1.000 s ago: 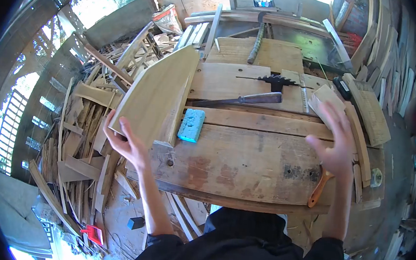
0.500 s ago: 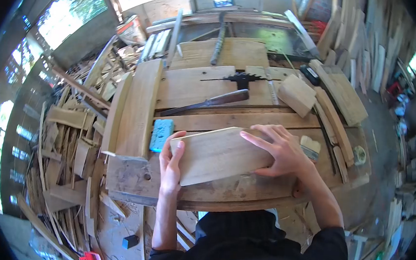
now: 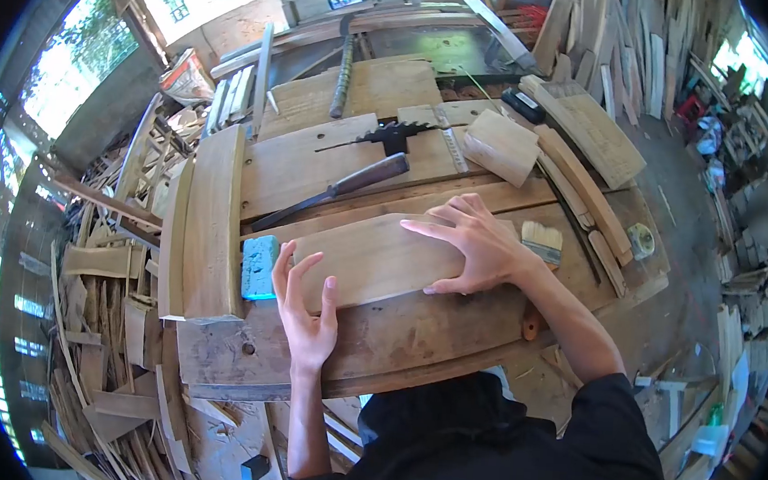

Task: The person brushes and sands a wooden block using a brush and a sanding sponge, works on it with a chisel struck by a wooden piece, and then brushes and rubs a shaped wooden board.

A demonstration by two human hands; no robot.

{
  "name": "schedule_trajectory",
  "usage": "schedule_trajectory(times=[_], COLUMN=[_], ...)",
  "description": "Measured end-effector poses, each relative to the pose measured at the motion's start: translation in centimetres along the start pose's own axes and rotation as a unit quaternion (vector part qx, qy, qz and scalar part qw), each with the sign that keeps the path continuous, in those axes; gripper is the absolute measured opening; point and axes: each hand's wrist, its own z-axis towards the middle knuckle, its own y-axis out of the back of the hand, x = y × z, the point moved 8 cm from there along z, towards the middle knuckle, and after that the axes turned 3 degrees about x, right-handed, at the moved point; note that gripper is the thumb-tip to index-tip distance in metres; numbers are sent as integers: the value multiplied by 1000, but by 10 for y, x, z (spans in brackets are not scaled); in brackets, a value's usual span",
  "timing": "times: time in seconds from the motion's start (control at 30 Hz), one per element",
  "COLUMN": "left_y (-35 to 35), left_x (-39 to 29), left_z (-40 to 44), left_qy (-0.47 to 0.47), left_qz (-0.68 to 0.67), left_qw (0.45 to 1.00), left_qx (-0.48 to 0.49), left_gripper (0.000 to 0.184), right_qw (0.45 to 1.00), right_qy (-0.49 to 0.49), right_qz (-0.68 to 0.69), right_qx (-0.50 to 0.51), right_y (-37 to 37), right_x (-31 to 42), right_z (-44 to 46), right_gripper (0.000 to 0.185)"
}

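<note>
Left hand (image 3: 307, 322) open, right hand (image 3: 484, 248) spread across wooden board (image 3: 360, 258); remotely, I'd steady both ends evenly.

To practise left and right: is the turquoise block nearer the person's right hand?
No, the turquoise block lies beside the left hand, well away from the right hand.

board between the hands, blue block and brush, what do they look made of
Board: looks like bare wood, light brown and matte, with faint grain; a thin clear coat can't be ruled out.
Blue block: probably foam or sponge, given its pitted, dull surface.
Brush: pale bristles, natural or synthetic unclear; greyish ferrule, possibly metal; orange-brown handle end, likely wood.
</note>
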Motion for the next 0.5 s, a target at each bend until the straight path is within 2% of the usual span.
schedule_trajectory(times=[0.17, 0.23, 0.27, 0.33, 0.37, 0.43, 0.5], left_y=[-3, -4, -4, -3, -2, -8, -15], left_x=[-5, -7, -7, -17, -18, -29, -35], left_z=[-2, -2, -3, -6, -7, -9, -7], left_qy=[-6, -25, -26, -78, -78, -141, -144], left_qz=[4, -24, -25, 25, 24, 81, 95], left_qw=[1000, 999, 999, 996, 996, 986, 982], left_qx=[13, 18, 20, 24, 23, 47, 69], left_gripper=[27, 24, 24, 23, 23, 28, 32], right_qw=[1000, 990, 990, 981, 977, 973, 945], right_qy=[0, -17, -18, -107, -130, -145, -311], right_qz=[-16, -89, -89, -50, -48, -49, -5], right_qx=[-1, -112, -112, -152, -162, -173, -104], right_y=[3, 21, 24, 37, 38, 44, 40], right_x=[4, 15, 21, 17, 16, 20, 6], right_z=[-4, -18, -26, -56, -74, -105, -137], right_gripper=[95, 91, 91, 85, 83, 81, 83])
